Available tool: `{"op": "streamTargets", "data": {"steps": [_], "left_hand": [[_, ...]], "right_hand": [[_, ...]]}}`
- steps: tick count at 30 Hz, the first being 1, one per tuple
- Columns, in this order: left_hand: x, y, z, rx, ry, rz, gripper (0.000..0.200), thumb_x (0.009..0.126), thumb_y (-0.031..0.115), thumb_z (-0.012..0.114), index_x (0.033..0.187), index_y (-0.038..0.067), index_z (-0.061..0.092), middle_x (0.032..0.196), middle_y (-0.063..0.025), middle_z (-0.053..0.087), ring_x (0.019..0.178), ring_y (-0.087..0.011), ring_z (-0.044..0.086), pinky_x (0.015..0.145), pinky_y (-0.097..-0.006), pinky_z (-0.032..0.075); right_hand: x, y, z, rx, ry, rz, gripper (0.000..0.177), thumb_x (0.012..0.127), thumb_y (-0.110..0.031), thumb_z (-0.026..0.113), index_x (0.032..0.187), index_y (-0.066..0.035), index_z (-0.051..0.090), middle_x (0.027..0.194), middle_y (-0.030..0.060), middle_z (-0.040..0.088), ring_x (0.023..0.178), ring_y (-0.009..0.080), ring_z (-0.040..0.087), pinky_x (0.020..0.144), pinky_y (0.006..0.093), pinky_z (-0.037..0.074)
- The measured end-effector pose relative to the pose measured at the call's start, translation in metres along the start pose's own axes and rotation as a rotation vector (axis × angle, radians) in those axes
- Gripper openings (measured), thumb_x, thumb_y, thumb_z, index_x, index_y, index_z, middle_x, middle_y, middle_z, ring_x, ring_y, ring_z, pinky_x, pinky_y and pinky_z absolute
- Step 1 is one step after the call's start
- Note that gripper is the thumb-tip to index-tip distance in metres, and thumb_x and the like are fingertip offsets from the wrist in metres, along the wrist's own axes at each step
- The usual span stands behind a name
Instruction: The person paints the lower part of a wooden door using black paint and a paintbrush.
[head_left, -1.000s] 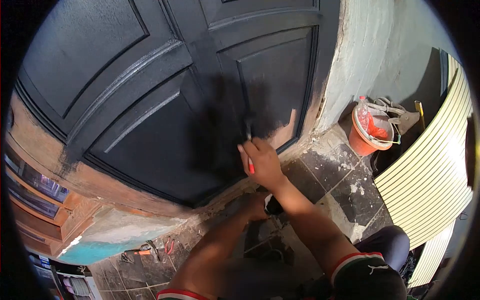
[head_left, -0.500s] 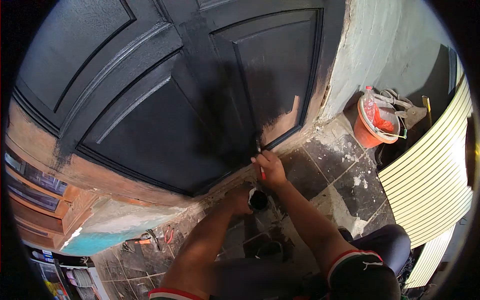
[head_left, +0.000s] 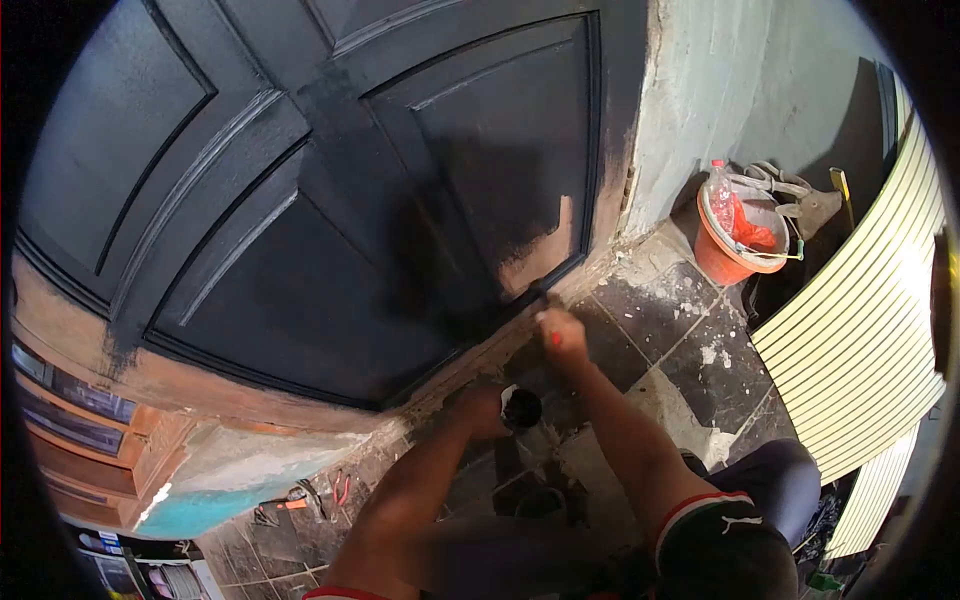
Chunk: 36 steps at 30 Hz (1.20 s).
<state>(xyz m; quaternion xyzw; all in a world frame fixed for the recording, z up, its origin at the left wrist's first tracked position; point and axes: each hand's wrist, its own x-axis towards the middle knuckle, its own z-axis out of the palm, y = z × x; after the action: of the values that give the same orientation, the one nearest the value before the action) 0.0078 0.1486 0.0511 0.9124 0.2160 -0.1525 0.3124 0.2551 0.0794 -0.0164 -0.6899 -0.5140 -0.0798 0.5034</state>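
My right hand is closed around a paintbrush with a red handle, slightly blurred. The brush's dark tip is close to the lower edge of the door, just below the right panel. Black paint covers most of that panel, while a bare brownish patch shows in its lower right corner. Lower down, my left hand grips a small cup of black paint, its rim pale and its inside dark. The fingers of my left hand are partly hidden by the cup.
An orange bucket holding a plastic bottle stands by the wall at right. Beside it leans a cream ribbed panel. Red-handled pliers and other tools lie on the tiled floor at left, near a wooden cabinet.
My right hand has moved the brush right and slightly down, off the panel's bare patch toward the door's bottom edge. The view has shifted a little; my left hand still holds the cup.
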Motion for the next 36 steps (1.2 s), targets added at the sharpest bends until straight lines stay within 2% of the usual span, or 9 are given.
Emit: {"op": "streamTargets", "data": {"steps": [3, 6, 8, 13, 22, 26, 31, 33, 36], "left_hand": [[0.006, -0.003, 0.008, 0.001, -0.054, 0.003, 0.081, 0.065, 0.039, 0.095, 0.137, 0.014, 0.067, 0.129, -0.0182, 0.072, 0.121, -0.0398, 0.067, 0.105, -0.0498, 0.054], [0.005, 0.018, -0.006, 0.01, -0.069, 0.035, 0.086, 0.063, 0.038, 0.096, 0.14, 0.013, 0.065, 0.131, -0.0172, 0.072, 0.121, -0.0375, 0.068, 0.104, -0.0488, 0.054], [-0.009, 0.061, -0.036, 0.072, -0.087, -0.041, 0.077, 0.067, 0.038, 0.092, 0.135, 0.013, 0.066, 0.128, -0.0175, 0.073, 0.121, -0.0415, 0.067, 0.104, -0.0529, 0.053], [0.021, 0.056, -0.019, -0.129, -0.006, 0.07, 0.081, 0.065, 0.032, 0.094, 0.137, 0.011, 0.065, 0.126, -0.0176, 0.074, 0.121, -0.0368, 0.069, 0.105, -0.0492, 0.053], [0.09, 0.068, 0.007, -0.152, 0.062, 0.07, 0.085, 0.07, 0.041, 0.096, 0.143, 0.015, 0.061, 0.125, -0.0187, 0.073, 0.118, -0.0366, 0.07, 0.101, -0.0481, 0.054], [0.09, 0.116, -0.016, -0.146, 0.146, -0.001, 0.091, 0.069, 0.047, 0.097, 0.145, 0.013, 0.06, 0.128, -0.0197, 0.072, 0.123, -0.0365, 0.069, 0.102, -0.0463, 0.054], [0.097, 0.15, -0.032, -0.42, 0.415, 0.091, 0.109, 0.07, 0.043, 0.1, 0.156, 0.008, 0.043, 0.143, -0.0174, 0.064, 0.135, -0.0347, 0.061, 0.114, -0.0446, 0.047], [0.097, 0.164, -0.048, -0.311, 0.447, -0.117, 0.107, 0.07, 0.041, 0.101, 0.155, 0.009, 0.045, 0.142, -0.017, 0.065, 0.133, -0.0328, 0.062, 0.112, -0.0433, 0.049], [0.101, 0.172, -0.062, -0.472, 0.661, 0.059, 0.089, 0.072, 0.028, 0.097, 0.147, 0.006, 0.055, 0.135, -0.0166, 0.067, 0.129, -0.0355, 0.064, 0.112, -0.044, 0.049]], "right_hand": [[0.032, -0.011, -0.036, 0.115, 0.296, 0.314, 0.015, 0.1, -0.01, 0.065, 0.088, -0.001, 0.065, 0.087, 0.0194, 0.067, 0.08, 0.0454, 0.065, 0.072, 0.0489, 0.052], [0.021, 0.019, -0.001, 0.044, 0.111, -0.099, 0.015, 0.103, -0.012, 0.066, 0.094, 0.0, 0.066, 0.092, 0.0185, 0.07, 0.084, 0.0421, 0.067, 0.075, 0.0442, 0.054], [0.024, -0.054, -0.011, 0.448, -0.096, 0.156, 0.015, 0.104, -0.016, 0.067, 0.099, -0.001, 0.068, 0.096, 0.0176, 0.072, 0.088, 0.0392, 0.07, 0.079, 0.0433, 0.055], [0.086, -0.134, -0.059, 0.59, -0.399, 0.107, 0.025, 0.106, -0.03, 0.065, 0.108, -0.006, 0.068, 0.097, 0.0233, 0.072, 0.098, 0.0467, 0.07, 0.086, 0.0509, 0.056], [0.273, -0.137, -0.214, -0.035, -0.874, -0.332, 0.026, 0.095, -0.026, 0.072, 0.103, -0.002, 0.068, 0.093, 0.025, 0.072, 0.095, 0.0486, 0.069, 0.089, 0.0574, 0.052], [0.283, -0.131, -0.291, -0.085, -0.893, -0.239, 0.032, 0.094, -0.033, 0.078, 0.094, -0.001, 0.075, 0.089, 0.0236, 0.074, 0.09, 0.0457, 0.071, 0.086, 0.051, 0.055], [0.26, -0.091, -0.318, 0.254, -0.7, 0.106, 0.025, 0.092, -0.024, 0.084, 0.095, 0.0, 0.08, 0.08, 0.0127, 0.075, 0.079, 0.0228, 0.071, 0.076, 0.0368, 0.054], [0.257, -0.078, -0.319, 0.375, -0.726, 0.205, 0.019, 0.092, -0.016, 0.083, 0.097, 0.002, 0.08, 0.082, 0.0073, 0.076, 0.079, 0.0115, 0.067, 0.074, 0.0314, 0.053], [0.252, -0.073, -0.312, 0.455, -0.68, 0.197, 0.018, 0.092, -0.016, 0.082, 0.097, 0.002, 0.08, 0.083, 0.0095, 0.077, 0.077, 0.0144, 0.068, 0.074, 0.0324, 0.053]]}}
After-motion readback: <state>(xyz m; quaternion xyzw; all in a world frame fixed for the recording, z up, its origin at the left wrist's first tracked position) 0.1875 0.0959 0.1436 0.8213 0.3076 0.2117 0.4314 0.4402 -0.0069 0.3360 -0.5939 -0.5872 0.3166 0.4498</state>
